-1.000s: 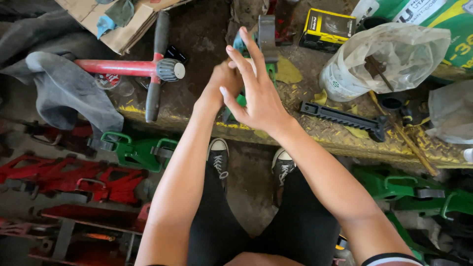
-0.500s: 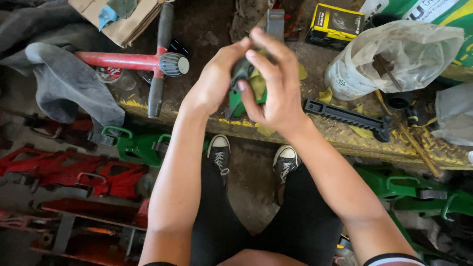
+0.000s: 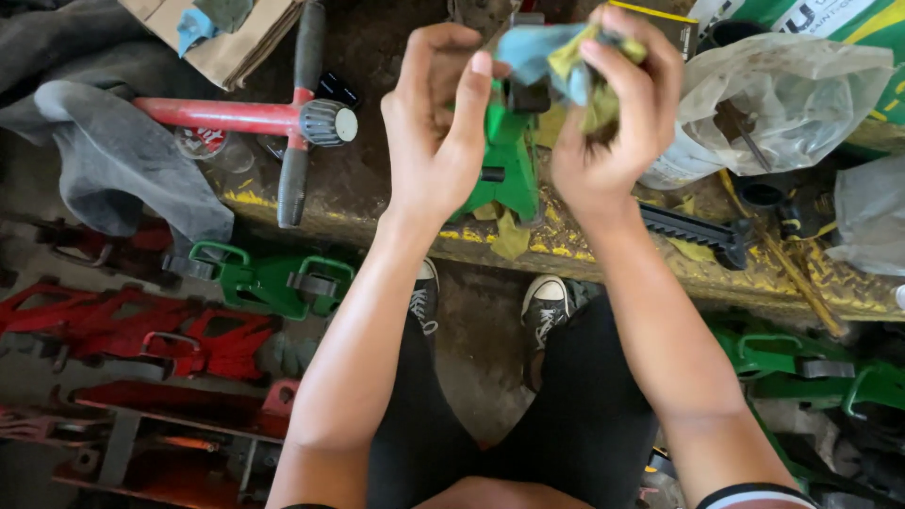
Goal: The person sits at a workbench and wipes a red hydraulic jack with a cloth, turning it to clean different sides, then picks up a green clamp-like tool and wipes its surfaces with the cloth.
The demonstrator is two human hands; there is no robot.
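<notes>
Both hands are working above the dirty yellow-edged workbench (image 3: 603, 253). Left hand (image 3: 436, 132) is gripping the green metal jack stand (image 3: 507, 174) standing at the bench edge; right hand (image 3: 613, 123) is squeezing a crumpled blue and yellow cloth (image 3: 556, 52) over its top. The stand could be tipping off the edge if the wiping is pushing it sideways.

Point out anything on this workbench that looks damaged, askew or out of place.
Nothing is plainly broken. The workbench edge is grimy, its yellow paint chipped. A grey cloth droops over the left end, and torn yellow scraps lie under the green stand that the left hand steadies while the right hand grips a rag.
</notes>
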